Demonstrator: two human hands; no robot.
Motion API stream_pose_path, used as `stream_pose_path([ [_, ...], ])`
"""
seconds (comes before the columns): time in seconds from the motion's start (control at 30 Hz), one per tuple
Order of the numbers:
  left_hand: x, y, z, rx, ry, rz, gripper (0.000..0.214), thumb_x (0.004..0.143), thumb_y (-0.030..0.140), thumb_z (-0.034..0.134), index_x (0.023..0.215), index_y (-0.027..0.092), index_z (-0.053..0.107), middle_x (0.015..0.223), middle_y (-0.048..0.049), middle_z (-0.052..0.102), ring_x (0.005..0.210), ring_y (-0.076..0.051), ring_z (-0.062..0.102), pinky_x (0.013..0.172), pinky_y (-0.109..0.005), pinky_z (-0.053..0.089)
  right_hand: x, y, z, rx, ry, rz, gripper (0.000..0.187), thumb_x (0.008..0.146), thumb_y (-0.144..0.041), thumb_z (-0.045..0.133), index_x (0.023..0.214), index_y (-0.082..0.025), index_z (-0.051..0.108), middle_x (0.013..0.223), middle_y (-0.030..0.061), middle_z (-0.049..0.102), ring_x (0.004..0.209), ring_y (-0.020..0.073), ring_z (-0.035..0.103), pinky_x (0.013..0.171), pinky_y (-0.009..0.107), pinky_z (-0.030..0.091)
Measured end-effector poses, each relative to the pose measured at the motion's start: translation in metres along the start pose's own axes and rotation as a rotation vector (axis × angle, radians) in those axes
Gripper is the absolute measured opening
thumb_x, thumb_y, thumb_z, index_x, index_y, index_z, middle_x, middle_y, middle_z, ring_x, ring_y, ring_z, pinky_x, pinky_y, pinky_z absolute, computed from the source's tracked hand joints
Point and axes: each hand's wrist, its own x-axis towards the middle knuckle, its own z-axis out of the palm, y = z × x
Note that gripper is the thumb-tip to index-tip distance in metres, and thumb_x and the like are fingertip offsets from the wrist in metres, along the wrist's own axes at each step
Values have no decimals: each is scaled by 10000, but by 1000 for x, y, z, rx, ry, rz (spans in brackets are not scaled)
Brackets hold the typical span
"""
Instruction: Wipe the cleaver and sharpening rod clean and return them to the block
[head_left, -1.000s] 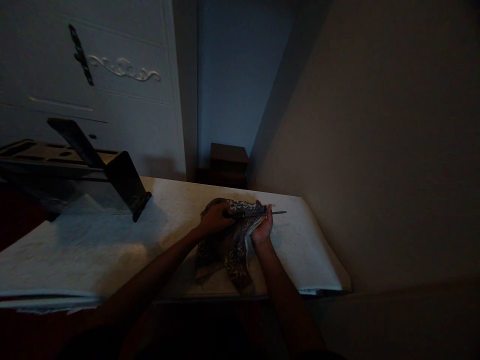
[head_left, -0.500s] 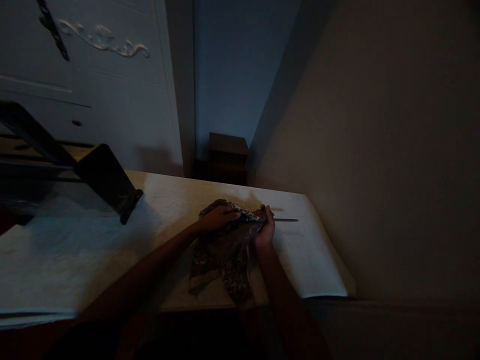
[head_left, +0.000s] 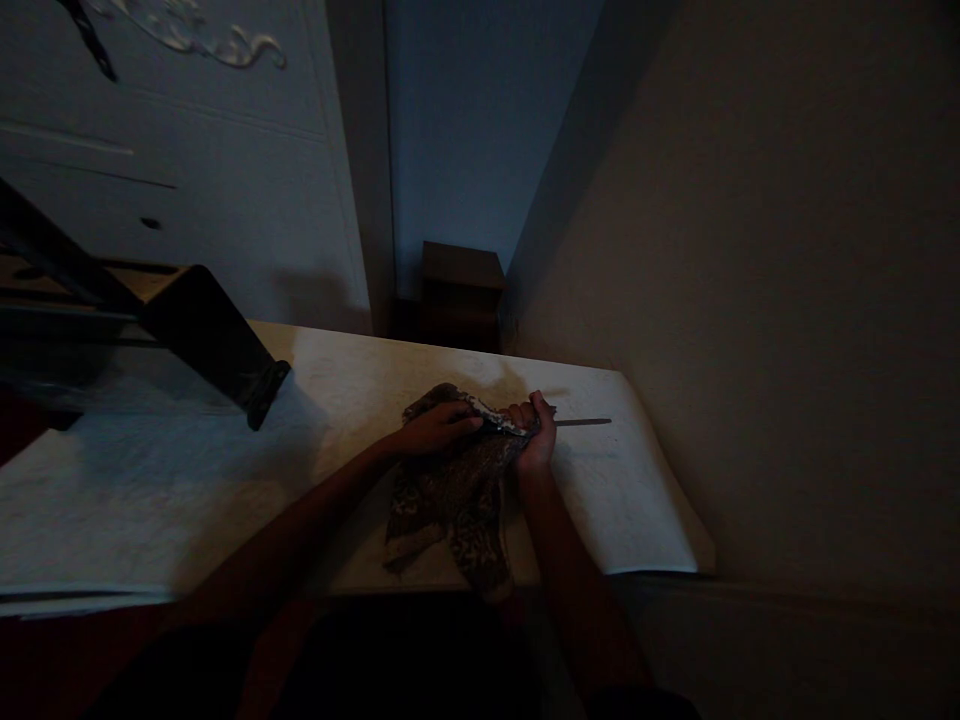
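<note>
Over the table [head_left: 630,500], our right hand [head_left: 537,433] grips patterned cloth [head_left: 469,480], probably soft, light, around a stiff-looking rod [head_left: 585,422], best held through cloth; whether our left hand [head_left: 439,429] grips, we cannot tell.

Brown cloth [head_left: 465,485] with pale mottled pattern, whitish tabletop [head_left: 622,490]

Dim homelike room; scrollwork-trimmed door [head_left: 270,170], plain walls [head_left: 750,300]
</note>
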Motion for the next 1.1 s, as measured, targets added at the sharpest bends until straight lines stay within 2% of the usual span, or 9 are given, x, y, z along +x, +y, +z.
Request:
stream_pose_path([
  [0.1,-2,2,2,-35,10,-47,424,852,573,518,906,166,623,741,-20,617,641,-156,560,568,-261,447,1,1,-2,-15,-11,0,591,797,-277,643,596,-193,94,430,-87,233,408,51,284,494,216,406],
  [0.3,-3,1,6,148,77,98,328,850,492,559,895,175,633,951,-48,672,907,-199,603,848,-312,462,3,3,-8,-36,4,-33,593,765,-264,666,592,-200,104,417,-95,237,389,44,279,465,204,405],
  [0.5,-8,-7,9,430,172,211,254,832,351,602,1001,162,606,1046,-103,657,987,-243,602,893,-360,451,5,2,-10,1,76,-33,608,715,-247,698,616,-201,99,421,-114,218,377,34,257,466,203,396],
  [0.67,-6,-7,13,665,239,307,159,849,243,572,961,156,644,1083,-138,652,1059,-272,569,935,-405,424,8,-2,-14,20,79,25,608,734,-268,680,614,-206,88,408,-107,241,383,44,301,490,217,408],
  [0.83,-7,-6,13,796,329,366,194,906,264,507,927,200,689,1010,-110,682,1031,-249,574,932,-414,407,10,-7,-18,65,113,37,540,740,-252,652,586,-208,137,394,-106,267,365,47,309,459,211,381],
  [0.93,-8,-5,9,809,335,393,219,913,309,514,953,215,707,1026,-98,692,1040,-249,578,965,-417,395,11,-9,-21,41,112,8,544,736,-264,663,587,-210,142,396,-106,275,366,47,323,455,207,383],
  [1.0,-11,-2,5,778,307,360,253,898,383,542,980,212,709,1015,-99,693,1009,-244,596,945,-392,415,12,-11,-23,15,102,-4,560,735,-281,670,589,-212,134,396,-104,280,364,48,323,458,212,393],
  [1.1,-16,4,-4,708,236,216,343,900,481,512,975,212,710,909,-79,698,868,-217,632,810,-324,457,13,-14,-26,9,82,4,581,735,-303,668,588,-211,113,388,-99,274,370,53,339,495,227,433],
])
